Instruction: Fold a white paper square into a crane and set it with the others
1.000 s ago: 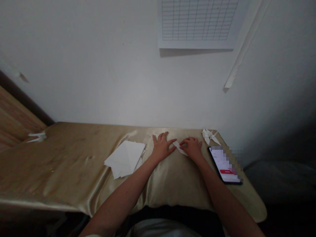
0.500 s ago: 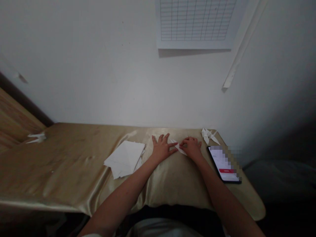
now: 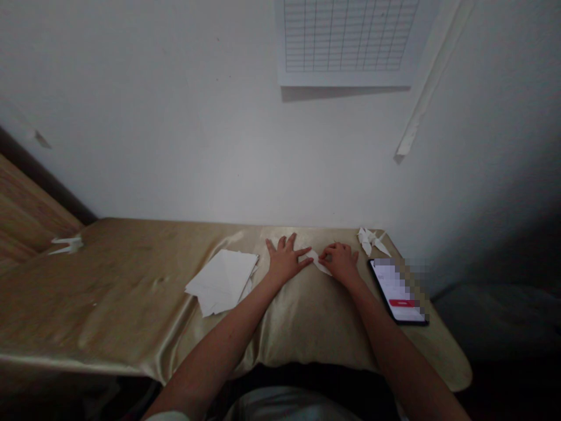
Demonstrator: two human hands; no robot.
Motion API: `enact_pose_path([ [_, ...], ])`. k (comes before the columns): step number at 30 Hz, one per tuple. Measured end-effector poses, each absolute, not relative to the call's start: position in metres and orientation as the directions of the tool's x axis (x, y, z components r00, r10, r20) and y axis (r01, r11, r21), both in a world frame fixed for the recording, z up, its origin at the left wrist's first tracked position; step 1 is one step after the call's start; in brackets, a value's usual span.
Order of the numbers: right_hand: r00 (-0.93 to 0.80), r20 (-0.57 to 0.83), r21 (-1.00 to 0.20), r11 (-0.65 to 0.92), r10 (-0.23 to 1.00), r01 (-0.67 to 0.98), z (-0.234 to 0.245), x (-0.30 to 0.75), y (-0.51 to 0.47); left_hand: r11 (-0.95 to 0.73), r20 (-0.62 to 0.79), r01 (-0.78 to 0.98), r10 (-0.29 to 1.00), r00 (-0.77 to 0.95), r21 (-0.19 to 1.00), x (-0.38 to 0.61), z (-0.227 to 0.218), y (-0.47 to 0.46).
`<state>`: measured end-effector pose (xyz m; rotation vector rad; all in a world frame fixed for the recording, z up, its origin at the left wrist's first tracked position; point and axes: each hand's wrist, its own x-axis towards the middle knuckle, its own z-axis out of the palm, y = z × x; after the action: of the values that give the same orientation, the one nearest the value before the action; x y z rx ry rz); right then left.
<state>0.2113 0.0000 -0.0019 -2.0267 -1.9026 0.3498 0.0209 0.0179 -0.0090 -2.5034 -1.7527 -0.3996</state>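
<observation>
A small folded piece of white paper point(image 3: 322, 266) lies on the gold tablecloth point(image 3: 302, 327) between my hands. My right hand point(image 3: 340, 261) has its thumb and forefinger pinched on the paper's right side and covers part of it. With fingers spread, my left hand point(image 3: 285, 261) rests on the cloth, its thumb and forefinger tips at the paper's left edge. Left of that hand is a loose stack of white paper sheets point(image 3: 225, 278).
Folded paper cranes point(image 3: 370, 240) sit at the back right, behind a phone point(image 3: 397, 292) with a lit screen. Another white folded paper figure point(image 3: 66, 244) is at the far left. The wall point(image 3: 197, 128) rises behind the table, with a printed grid sheet point(image 3: 346, 41) on it.
My left hand has shifted slightly to the left, and its fingertips uncover a little more of the folded paper. My right hand stays in place with its pinch.
</observation>
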Motion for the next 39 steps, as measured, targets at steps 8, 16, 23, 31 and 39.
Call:
enact_pose_path([
  [8, 0.065, 0.034, -0.396, -0.046, 0.997, 0.917, 0.001, 0.211, -0.001, -0.317, 0.248, 0.943, 0.926, 0.285, 0.099, 0.018, -0.008, 0.026],
  [16, 0.046, 0.027, -0.397, -0.032, 0.999, 0.917, 0.0, 0.213, 0.001, -0.288, 0.251, 0.953, 0.933, 0.257, 0.092, 0.018, -0.013, 0.03],
  [23, 0.038, 0.049, -0.393, -0.016, 0.998, 0.919, -0.002, 0.215, 0.0, -0.373, 0.283, 0.925, 0.897, 0.339, 0.077, 0.019, -0.01, 0.02],
  [31, 0.047, 0.041, -0.405, -0.027, 0.998, 0.914, -0.002, 0.215, 0.001, -0.479, 0.181, 0.867, 0.873, 0.453, 0.14, 0.029, -0.017, 0.001],
  [39, 0.044, 0.025, -0.417, -0.029, 0.999, 0.909, -0.004, 0.217, 0.003, -0.385, 0.144, 0.911, 0.92, 0.365, 0.148, 0.029, -0.012, 0.006],
])
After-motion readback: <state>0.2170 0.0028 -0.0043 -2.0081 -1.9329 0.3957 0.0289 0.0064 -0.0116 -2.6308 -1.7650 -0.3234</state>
